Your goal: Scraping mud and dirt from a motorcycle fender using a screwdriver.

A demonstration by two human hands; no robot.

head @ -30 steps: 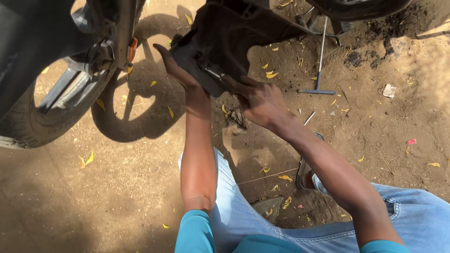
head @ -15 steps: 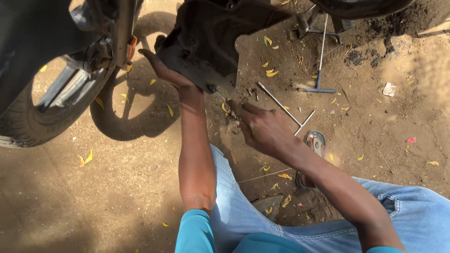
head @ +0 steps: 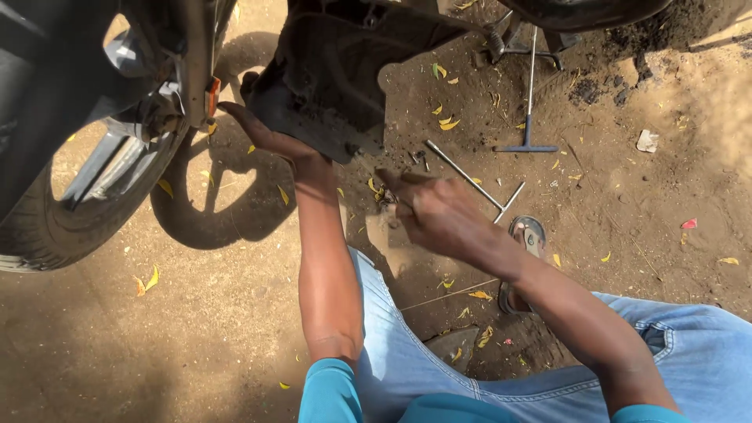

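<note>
Grime coats the black panel point(head: 345, 86) hanging at the far middle, beside the wheel point(head: 78, 211) on the left. The left hand point(head: 262, 133) is reaching up under the panel's near edge, fingers spread flat against it — propping it rather than gripping. The right hand point(head: 439, 211) is hovering low over the dirt just right of the panel, fingers curled narrow; whether it is pinching a small fastener, the view cannot tell. The work looks to be at the fastening stage, and the next move probably calls for a tool: a T-wrench point(head: 478, 184) is lying just beyond the right hand, and a second T-handle point(head: 529, 102) is lying farther off. No labelled packages are showing — only a pale scrap point(head: 647, 141) and a red scrap point(head: 689, 224) at the right.
</note>
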